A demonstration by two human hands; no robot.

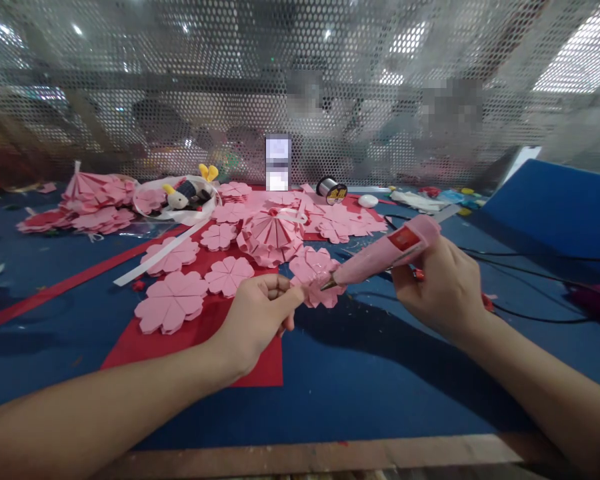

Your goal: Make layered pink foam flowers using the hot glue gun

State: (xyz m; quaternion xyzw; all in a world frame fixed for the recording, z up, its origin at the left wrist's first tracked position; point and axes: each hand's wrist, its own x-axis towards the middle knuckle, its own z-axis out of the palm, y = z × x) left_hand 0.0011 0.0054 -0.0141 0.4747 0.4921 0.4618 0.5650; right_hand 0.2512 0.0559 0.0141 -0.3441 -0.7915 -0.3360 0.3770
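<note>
Glue gun [380,255], long axis sloping down leftward, nozzle [329,283] toward a paper flower [312,267]; body left of the grasping right hand [441,283]; left hand [265,312] pinching the flower's edge.

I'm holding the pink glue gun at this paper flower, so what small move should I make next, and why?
Probably ease the pink glue gun back with your right hand: its nozzle sits at the paper flower, where glossy patches show, while your left hand pinches the edge.

Craft workshop, blue worktable [355,400], perforated metal screen [220,60], pink paper flowers [171,302], glue gun [380,257], wire spool [331,191]
</note>
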